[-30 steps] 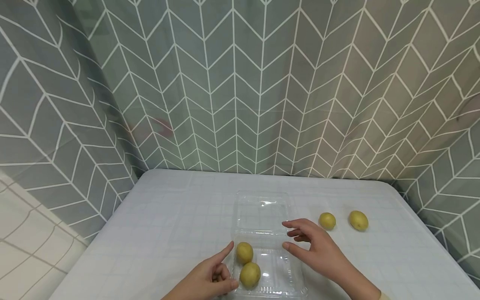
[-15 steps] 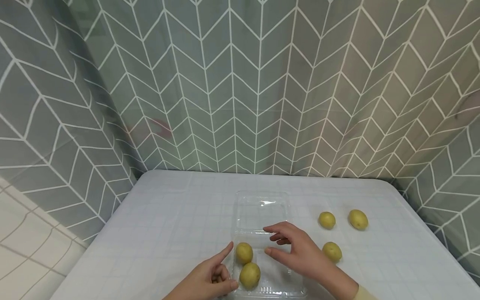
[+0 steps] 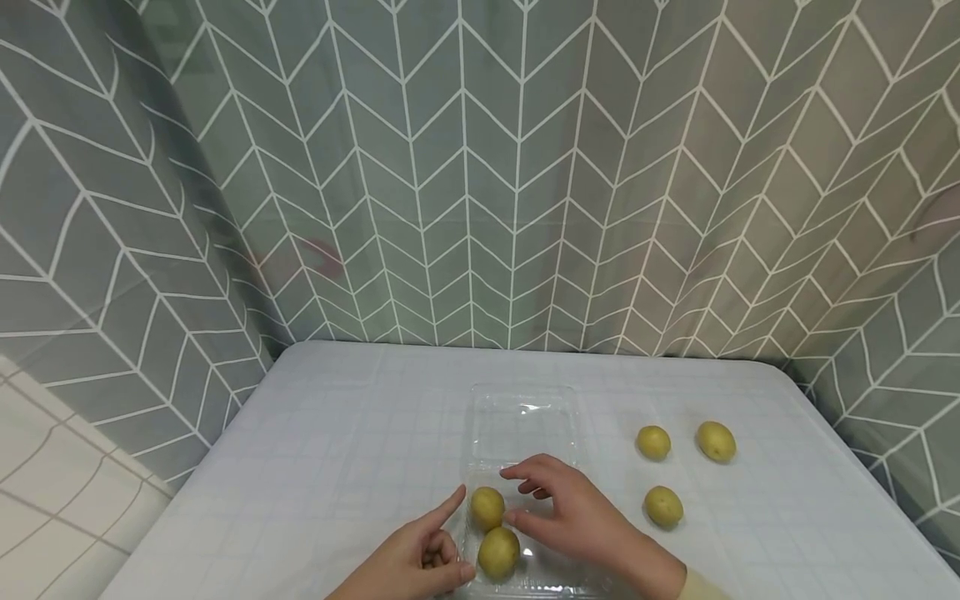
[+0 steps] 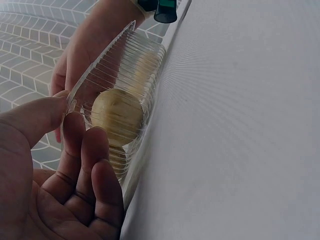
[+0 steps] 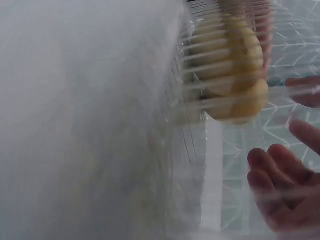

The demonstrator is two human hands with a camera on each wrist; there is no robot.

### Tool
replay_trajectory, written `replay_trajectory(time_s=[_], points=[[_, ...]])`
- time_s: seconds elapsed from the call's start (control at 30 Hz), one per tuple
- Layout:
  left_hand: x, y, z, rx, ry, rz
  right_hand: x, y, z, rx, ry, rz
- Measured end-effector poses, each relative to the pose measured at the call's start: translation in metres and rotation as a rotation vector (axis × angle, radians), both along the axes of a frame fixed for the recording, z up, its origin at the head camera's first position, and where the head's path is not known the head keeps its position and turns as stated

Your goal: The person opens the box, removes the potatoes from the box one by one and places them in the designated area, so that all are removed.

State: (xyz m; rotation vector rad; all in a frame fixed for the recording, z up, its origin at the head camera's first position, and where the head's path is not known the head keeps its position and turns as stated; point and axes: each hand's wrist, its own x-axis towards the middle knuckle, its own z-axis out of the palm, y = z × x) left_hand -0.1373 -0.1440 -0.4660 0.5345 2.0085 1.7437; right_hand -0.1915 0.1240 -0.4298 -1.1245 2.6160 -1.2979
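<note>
A clear plastic clamshell box [image 3: 555, 583] lies with its lid [image 3: 522, 425] folded back. Two yellow potatoes, a rear one [image 3: 487, 508] and a front one [image 3: 498, 553], sit along its left side. My left hand [image 3: 412, 554] pinches the left rim; in the left wrist view its thumb [image 4: 42, 117] is on the rim and curled fingers lie against the ribbed wall. Over the box, my right hand [image 3: 562, 508] hovers with loosely bent fingers and nothing visible in them. Its thumb tip is close to the rear potato; contact cannot be told.
Right of the box, three loose potatoes lie on the white-covered table [image 3: 337, 433]: a near one [image 3: 663, 507], a small one [image 3: 654, 442] and a far one [image 3: 716, 441]. A patterned curtain [image 3: 480, 208] hangs behind the table.
My right hand has moved left from the box's right edge to over its middle, uncovering the near loose potato. My left hand keeps its place on the rim.
</note>
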Motion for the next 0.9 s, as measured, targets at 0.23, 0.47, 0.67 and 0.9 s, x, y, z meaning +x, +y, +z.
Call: replay_trajectory(time_s=[0.23,0.47,0.67,0.9], points=[[-0.001,-0.001,-0.002,0.018,-0.017,-0.005,-0.002,-0.009,-0.005,0.011,0.006,0.059],[-0.001,0.000,-0.003,0.032,-0.024,-0.011,0.002,-0.016,-0.006,0.102,0.032,0.050],[0.000,0.000,-0.001,0.035,-0.028,-0.011,0.004,-0.021,-0.003,0.183,0.036,0.046],[0.000,0.000,0.000,0.033,-0.014,-0.014,0.003,-0.026,-0.002,0.220,0.038,0.035]])
